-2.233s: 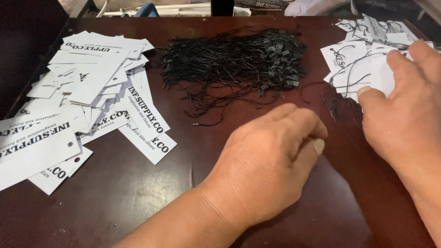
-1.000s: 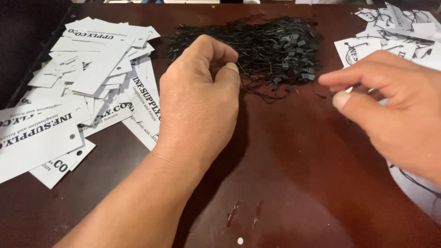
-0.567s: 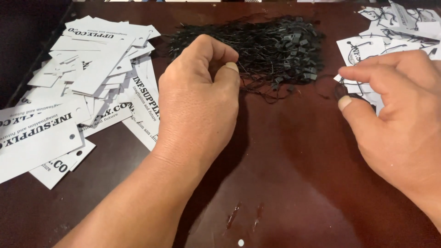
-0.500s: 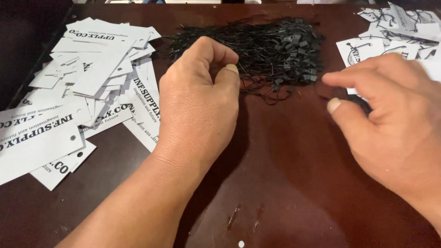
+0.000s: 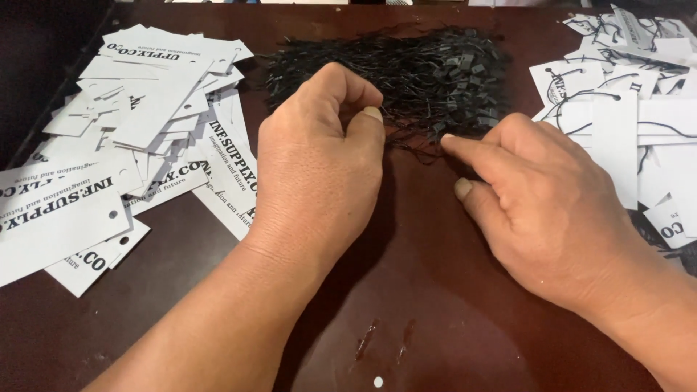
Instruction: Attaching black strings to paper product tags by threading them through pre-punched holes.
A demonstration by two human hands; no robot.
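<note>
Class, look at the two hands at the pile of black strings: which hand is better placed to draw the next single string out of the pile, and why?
Probably the left hand: its thumb and fingers are already pinched at the near edge of the black string pile. The right hand only points an extended forefinger at that edge.

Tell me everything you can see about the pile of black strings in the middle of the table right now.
The pile of black strings is a loose, tangled heap of thin dark cords, many ending in small flat black tabs. It lies flat on the dark brown table, at the far middle, between the white paper tags on the left and the strung tags on the right. The left hand pinches strands at its near edge; the right hand's forefinger touches stray strands there too.
</note>
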